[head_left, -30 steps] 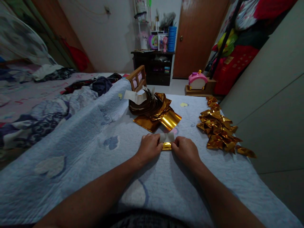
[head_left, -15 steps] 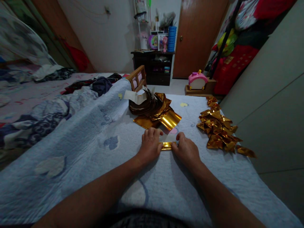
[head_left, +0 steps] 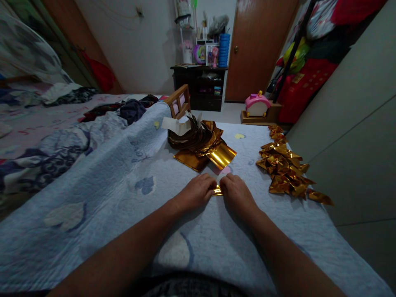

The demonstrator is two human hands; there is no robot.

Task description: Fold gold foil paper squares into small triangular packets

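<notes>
Between my hands lies a small sheet of gold foil paper (head_left: 218,191), partly folded, with a shiny gold strip along its near edge. My left hand (head_left: 199,189) is closed on its left end, fingers curled. At the right end, my right hand (head_left: 236,192) pinches it the same way. Both hands rest low over the quilt, close together, and cover much of the sheet. Just beyond them sits a fanned stack of gold foil paper (head_left: 194,138), with a loose gold sheet (head_left: 222,155) at its near side. Folded gold paper pieces (head_left: 283,163) are heaped to the right.
A pale blue quilt (head_left: 123,222) with heart shapes covers the surface and rises in a ridge on the left. A wooden rail (head_left: 177,101) stands behind the stack. A pale cabinet (head_left: 355,144) borders the right side; a pink toy (head_left: 257,105) is beyond the far edge.
My hands have drawn closer together over the foil paper, and less of its gold strip shows. My left fingers have curled in from a more spread position. The stack and heap are unmoved.
</notes>
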